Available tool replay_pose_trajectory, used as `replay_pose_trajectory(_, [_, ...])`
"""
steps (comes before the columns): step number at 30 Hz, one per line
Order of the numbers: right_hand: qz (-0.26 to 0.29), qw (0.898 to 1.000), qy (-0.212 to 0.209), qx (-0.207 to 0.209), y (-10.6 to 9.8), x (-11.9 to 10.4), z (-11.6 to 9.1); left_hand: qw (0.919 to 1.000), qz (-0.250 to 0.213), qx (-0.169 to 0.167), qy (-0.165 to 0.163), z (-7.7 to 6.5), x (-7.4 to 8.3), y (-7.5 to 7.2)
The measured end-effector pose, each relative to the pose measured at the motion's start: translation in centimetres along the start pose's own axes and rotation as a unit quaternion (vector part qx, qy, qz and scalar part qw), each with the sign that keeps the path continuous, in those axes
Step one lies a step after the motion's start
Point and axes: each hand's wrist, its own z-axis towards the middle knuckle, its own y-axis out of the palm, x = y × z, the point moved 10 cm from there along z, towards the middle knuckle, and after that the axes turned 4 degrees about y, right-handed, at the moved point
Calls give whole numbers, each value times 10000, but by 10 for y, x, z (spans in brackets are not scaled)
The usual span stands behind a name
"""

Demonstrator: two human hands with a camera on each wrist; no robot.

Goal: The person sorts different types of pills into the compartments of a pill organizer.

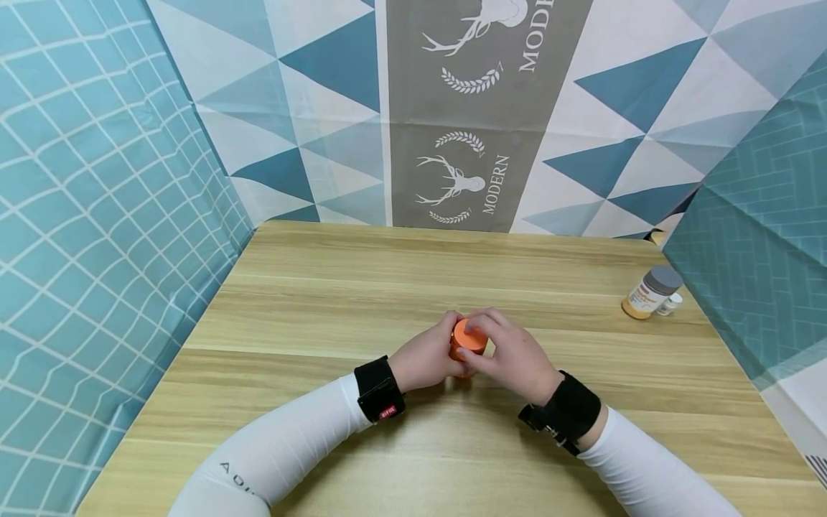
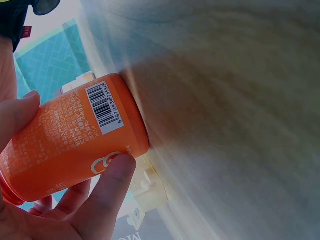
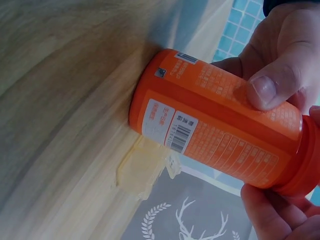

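Note:
An orange bottle (image 2: 75, 135) with printed labels and a barcode stands on the wooden table between both hands. My left hand (image 1: 426, 353) grips its body, and the thumb shows pressed on the label in the right wrist view. On top is a round orange cap (image 1: 469, 334). My right hand (image 1: 520, 359) holds this cap with curled thumb and fingers, from the right. In the right wrist view the cap end (image 3: 307, 160) lies at the right edge, with right-hand fingers beside it. The hands hide much of the bottle in the head view.
At the table's right side stand a jar with a grey lid (image 1: 652, 292) and a small white-capped bottle (image 1: 669, 304). Beyond the orange bottle a pale yellow translucent thing (image 3: 142, 167) shows, its kind unclear. Patterned cloths (image 1: 323, 108) surround the wooden table (image 1: 310, 294).

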Motion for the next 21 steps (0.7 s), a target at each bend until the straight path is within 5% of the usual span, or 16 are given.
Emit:
replay_pose_trajectory(10, [-93, 9989, 454, -100, 9, 9, 5, 10000, -65, -14, -4, 2, 0, 0])
replay_pose_trajectory(16, [249, 9935, 592, -939, 10, 16, 6, 10000, -9, -10, 28, 1, 2, 0])
replay_pose_trajectory(21, [454, 9882, 29, -1465, -2, 5, 5, 10000, 13, 37, -38, -1, 2, 1])
